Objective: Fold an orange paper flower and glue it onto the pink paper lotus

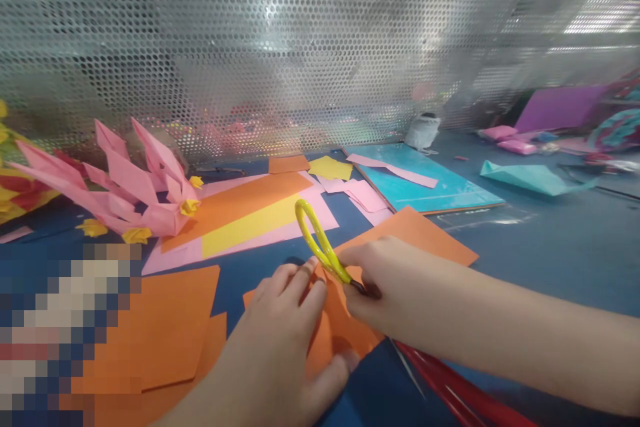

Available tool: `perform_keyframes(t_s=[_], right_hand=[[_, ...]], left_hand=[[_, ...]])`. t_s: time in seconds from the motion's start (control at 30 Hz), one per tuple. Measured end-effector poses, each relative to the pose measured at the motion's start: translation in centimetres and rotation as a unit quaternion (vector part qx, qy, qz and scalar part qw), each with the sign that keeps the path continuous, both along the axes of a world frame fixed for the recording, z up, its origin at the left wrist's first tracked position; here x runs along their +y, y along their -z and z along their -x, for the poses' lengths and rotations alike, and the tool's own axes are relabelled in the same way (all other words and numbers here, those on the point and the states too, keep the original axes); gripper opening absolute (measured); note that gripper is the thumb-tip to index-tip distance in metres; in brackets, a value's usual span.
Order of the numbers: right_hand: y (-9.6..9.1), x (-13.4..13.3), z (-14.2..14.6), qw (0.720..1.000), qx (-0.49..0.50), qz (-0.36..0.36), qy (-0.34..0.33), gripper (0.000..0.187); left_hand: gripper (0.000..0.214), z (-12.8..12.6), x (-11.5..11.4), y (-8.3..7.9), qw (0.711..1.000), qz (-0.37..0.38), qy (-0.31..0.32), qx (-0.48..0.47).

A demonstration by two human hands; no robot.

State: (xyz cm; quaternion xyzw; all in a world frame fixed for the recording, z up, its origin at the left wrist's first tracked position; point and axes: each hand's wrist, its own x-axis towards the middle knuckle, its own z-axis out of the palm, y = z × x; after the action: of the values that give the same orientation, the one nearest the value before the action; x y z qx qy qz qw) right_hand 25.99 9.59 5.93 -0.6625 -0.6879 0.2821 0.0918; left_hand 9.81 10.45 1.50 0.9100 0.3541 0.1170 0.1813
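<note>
My right hand is closed on a pair of yellow-handled scissors; their handle loops stick up and away from me and the blades are hidden under my fingers. My left hand pinches a small folded orange paper piece between thumb and fingers, right beside the scissors. Both hands rest over a larger orange sheet on the blue table.
Orange sheets lie at the left front. Pink, orange and yellow sheets lie in the middle, pink folded paper shapes at the left. A cyan board and a teal paper shape lie to the right. A perforated metal wall stands behind. A red object lies under my right forearm.
</note>
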Motion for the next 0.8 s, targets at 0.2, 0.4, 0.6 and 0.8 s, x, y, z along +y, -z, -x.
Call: perform_keyframes(t_s=[0.2, 0.4, 0.6, 0.8], right_hand=[[0.03, -0.08, 0.00, 1.000, -0.017, 0.015, -0.001, 0.018], [0.17, -0.28, -0.04, 0.999, -0.023, 0.023, 0.006, 0.013], [0.14, -0.50, -0.03, 0.999, -0.022, 0.023, 0.009, 0.014], [0.33, -0.82, -0.58, 1.000, -0.016, -0.008, -0.009, 0.019]], left_hand=[[0.040, 0.27, -0.04, 0.03, 1.000, -0.004, 0.002, -0.002], [0.040, 0.58, 0.04, 0.40, 1.000, -0.011, 0.012, -0.013], [0.037, 0.47, 0.00, 0.25, 1.000, -0.002, -0.003, -0.016], [0.038, 0.66, -0.05, 0.35, 1.000, -0.005, 0.000, -0.014]])
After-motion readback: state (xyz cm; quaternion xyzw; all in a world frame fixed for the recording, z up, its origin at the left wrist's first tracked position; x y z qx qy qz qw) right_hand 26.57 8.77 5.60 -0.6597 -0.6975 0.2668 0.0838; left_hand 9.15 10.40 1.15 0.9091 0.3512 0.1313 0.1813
